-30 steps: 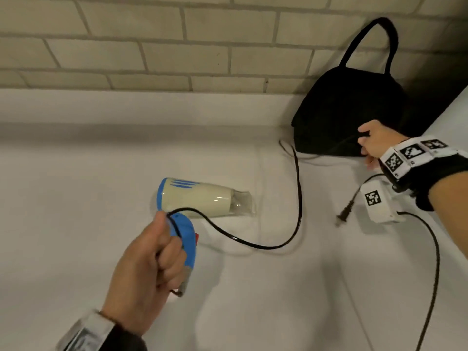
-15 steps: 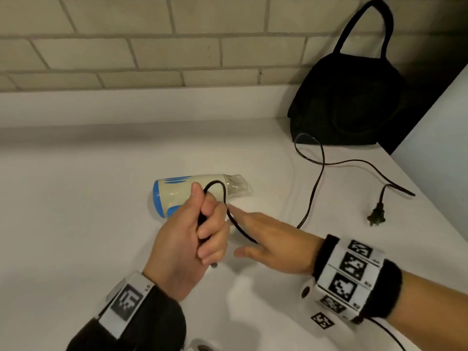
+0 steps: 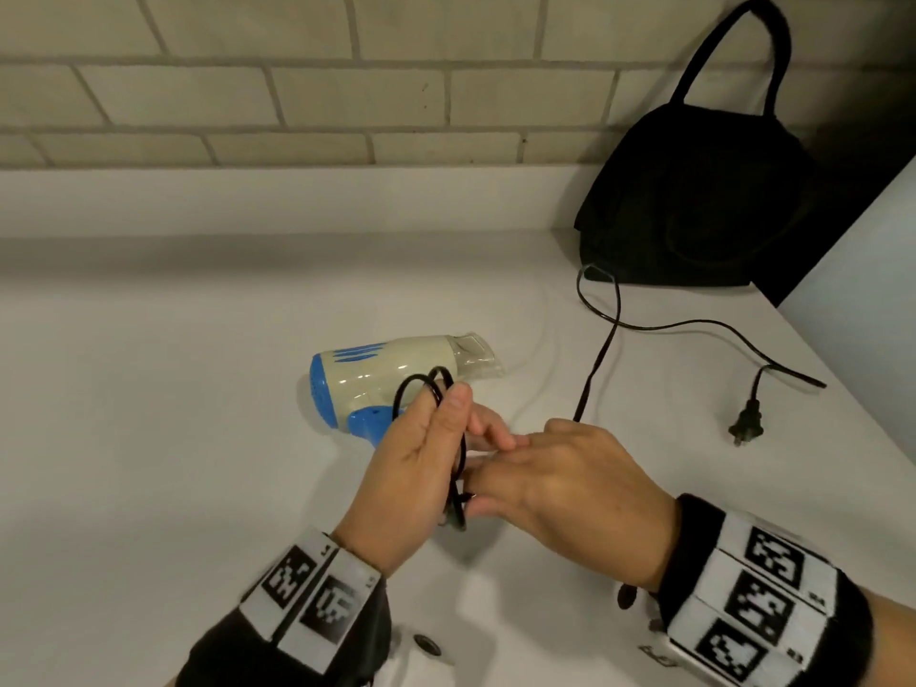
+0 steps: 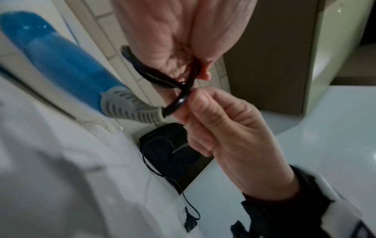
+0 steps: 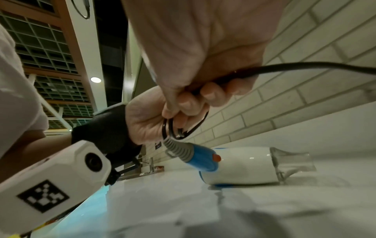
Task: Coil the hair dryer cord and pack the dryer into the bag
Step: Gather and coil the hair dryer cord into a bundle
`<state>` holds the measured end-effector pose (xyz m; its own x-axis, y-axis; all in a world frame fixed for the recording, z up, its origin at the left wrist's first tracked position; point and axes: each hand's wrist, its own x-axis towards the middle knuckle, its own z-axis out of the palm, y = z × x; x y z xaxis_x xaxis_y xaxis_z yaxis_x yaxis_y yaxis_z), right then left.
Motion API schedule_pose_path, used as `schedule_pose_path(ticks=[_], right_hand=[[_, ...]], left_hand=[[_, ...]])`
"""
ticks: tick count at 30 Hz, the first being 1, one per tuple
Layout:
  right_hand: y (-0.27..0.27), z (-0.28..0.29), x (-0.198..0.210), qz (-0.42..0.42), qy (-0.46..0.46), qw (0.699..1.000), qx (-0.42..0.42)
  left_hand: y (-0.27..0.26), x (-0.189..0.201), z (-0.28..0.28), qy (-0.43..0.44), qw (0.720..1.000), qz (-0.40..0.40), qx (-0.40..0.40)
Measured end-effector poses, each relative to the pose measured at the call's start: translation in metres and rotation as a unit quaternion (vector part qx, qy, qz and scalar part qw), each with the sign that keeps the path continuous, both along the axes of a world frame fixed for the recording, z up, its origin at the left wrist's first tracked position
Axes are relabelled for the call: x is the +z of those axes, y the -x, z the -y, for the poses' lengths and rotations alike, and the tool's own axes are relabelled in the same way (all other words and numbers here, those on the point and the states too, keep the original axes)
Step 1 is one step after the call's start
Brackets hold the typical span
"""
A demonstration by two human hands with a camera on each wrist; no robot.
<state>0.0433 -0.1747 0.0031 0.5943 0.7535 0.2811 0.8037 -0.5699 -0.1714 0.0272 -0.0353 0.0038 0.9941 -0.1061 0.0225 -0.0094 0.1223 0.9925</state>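
Observation:
A cream and blue hair dryer [image 3: 391,374] lies on its side on the white counter [image 3: 148,438], nozzle pointing right. My left hand [image 3: 421,463] is raised just in front of the dryer and grips a couple of loops of the black cord [image 3: 426,389] near the dryer handle [image 5: 203,161]. My right hand [image 3: 560,473] is pressed against the left hand and pinches the same cord [image 4: 181,99]. The remaining cord [image 3: 602,349] trails back to the black bag [image 3: 694,205], then curves right to the plug [image 3: 746,421], which lies flat on the counter.
The bag stands at the back right against a brick wall [image 3: 297,91]. A pale panel [image 3: 867,290] rises along the counter's right side. A tap [image 5: 151,162] shows far off in the right wrist view.
My right hand came over from the bag and now pinches the cord beside the left hand. My left hand left the dryer handle and gathered cord loops.

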Motion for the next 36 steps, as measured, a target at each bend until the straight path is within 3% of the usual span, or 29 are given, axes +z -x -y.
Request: schedule_pose_path(ticks=[4, 13, 16, 21, 25, 29, 34, 36], right_hand=[[-0.001, 0.005, 0.01, -0.035, -0.042, 0.998, -0.021], [-0.014, 0.008, 0.026, 0.015, -0.114, 0.993, -0.001], [-0.019, 0.011, 0.032, -0.076, -0.135, 0.988, -0.012], [-0.022, 0.005, 0.022, -0.213, -0.027, 0.976, 0.041], [-0.029, -0.008, 0.004, -0.34, -0.162, 0.926, 0.025], [-0.033, -0.015, -0.01, -0.348, -0.27, 0.898, -0.014], [-0.032, -0.024, -0.018, -0.342, -0.312, 0.886, -0.028], [-0.032, -0.024, -0.015, -0.396, -0.339, 0.853, -0.026]], left_hand=[[0.004, -0.002, -0.003, -0.12, 0.992, 0.023, -0.006], [0.007, -0.002, 0.0, -0.18, 0.983, 0.025, -0.023], [0.008, -0.006, -0.003, -0.13, 0.989, -0.009, -0.073], [0.006, -0.005, -0.009, 0.041, 0.988, -0.106, -0.106], [0.003, -0.008, -0.012, 0.122, 0.973, -0.15, -0.126], [0.003, -0.017, -0.014, 0.134, 0.972, -0.149, -0.121], [0.004, -0.011, -0.011, 0.156, 0.971, -0.16, -0.083], [0.002, -0.004, -0.011, 0.179, 0.968, -0.162, -0.07]])
